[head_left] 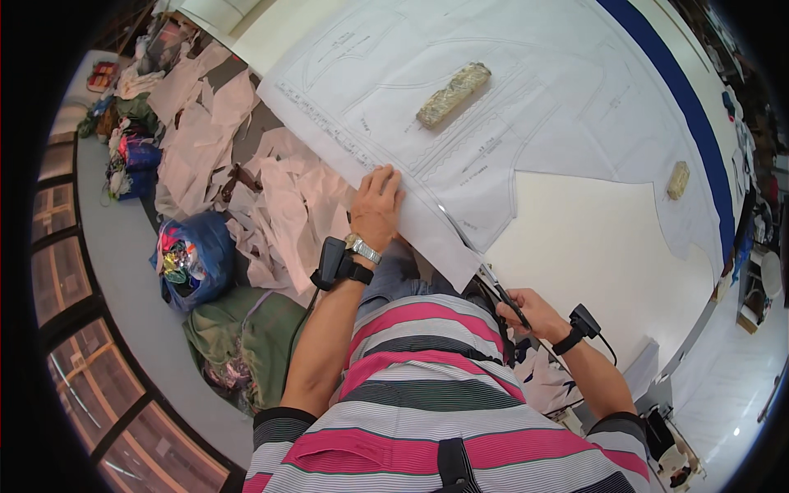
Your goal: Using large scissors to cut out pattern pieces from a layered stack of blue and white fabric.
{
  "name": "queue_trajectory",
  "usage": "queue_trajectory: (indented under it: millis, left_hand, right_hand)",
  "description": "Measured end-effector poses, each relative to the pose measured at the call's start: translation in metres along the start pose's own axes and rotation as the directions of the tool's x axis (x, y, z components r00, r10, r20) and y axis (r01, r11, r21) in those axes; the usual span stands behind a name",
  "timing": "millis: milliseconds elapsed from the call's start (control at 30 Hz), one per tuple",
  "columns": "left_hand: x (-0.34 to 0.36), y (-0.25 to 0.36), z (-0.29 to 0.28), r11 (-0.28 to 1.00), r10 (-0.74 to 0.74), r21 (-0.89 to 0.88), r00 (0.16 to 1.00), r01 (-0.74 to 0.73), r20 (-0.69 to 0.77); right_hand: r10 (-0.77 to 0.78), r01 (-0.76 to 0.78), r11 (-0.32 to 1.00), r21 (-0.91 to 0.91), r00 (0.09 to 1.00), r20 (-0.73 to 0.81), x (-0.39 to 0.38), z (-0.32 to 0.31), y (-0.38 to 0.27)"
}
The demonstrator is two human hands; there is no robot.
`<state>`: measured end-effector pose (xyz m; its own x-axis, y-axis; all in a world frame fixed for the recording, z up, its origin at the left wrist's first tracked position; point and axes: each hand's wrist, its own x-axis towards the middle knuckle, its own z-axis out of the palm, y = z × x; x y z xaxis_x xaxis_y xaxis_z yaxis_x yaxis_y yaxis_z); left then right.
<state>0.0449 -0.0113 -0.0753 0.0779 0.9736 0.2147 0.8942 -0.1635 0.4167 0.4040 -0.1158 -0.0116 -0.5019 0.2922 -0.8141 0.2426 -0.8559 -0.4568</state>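
Note:
A large white pattern sheet (427, 164) printed with thin outlines lies across the table. My left hand (378, 205) rests flat on its near left edge, fingers stretched out. My right hand (530, 312) grips the dark handles of a pair of scissors (507, 302) at the sheet's near edge. One long blade shows above the paper, pointing up and left; the other is hidden. Right of the scissors, a cut edge borders the bare pale tabletop (608, 238). A bar-shaped weight wrapped in clear film or tape (454, 94) sits on the sheet, with a smaller one (677, 181) farther right.
Crumpled pale pink scraps (283, 197) lie heaped left of the table. Beyond them are a blue bag of colourful scraps (193, 259) and a green cloth bundle (246, 337). A dark blue strip (690, 115) curves along the table's far right side. Windows (107, 378) line the left.

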Motion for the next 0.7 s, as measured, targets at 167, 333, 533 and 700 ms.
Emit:
queue_trajectory:
  millis: [167, 333, 533, 700]
  left_hand:
    - [-0.001, -0.003, 0.002, 1.000, 0.008, -0.006, 1.000, -0.008, -0.002]
    - [-0.001, -0.003, 0.003, 0.999, 0.024, -0.038, 0.999, -0.025, -0.039]
    - [0.000, -0.001, 0.000, 1.000, 0.006, -0.030, 1.000, -0.006, -0.011]
    - [0.000, 0.000, -0.001, 0.999, 0.017, -0.027, 1.000, -0.017, -0.018]
  right_hand:
    - [0.013, -0.014, 1.000, 0.027, 1.000, 0.010, 0.001, -0.002, -0.001]
    - [-0.015, 0.015, 1.000, 0.012, 1.000, 0.021, 0.013, -0.003, -0.010]
    - [-0.024, 0.023, 1.000, 0.008, 0.998, 0.051, 0.017, -0.006, -0.018]
    - [0.020, -0.020, 1.000, -0.007, 0.999, 0.030, 0.019, -0.009, -0.020]
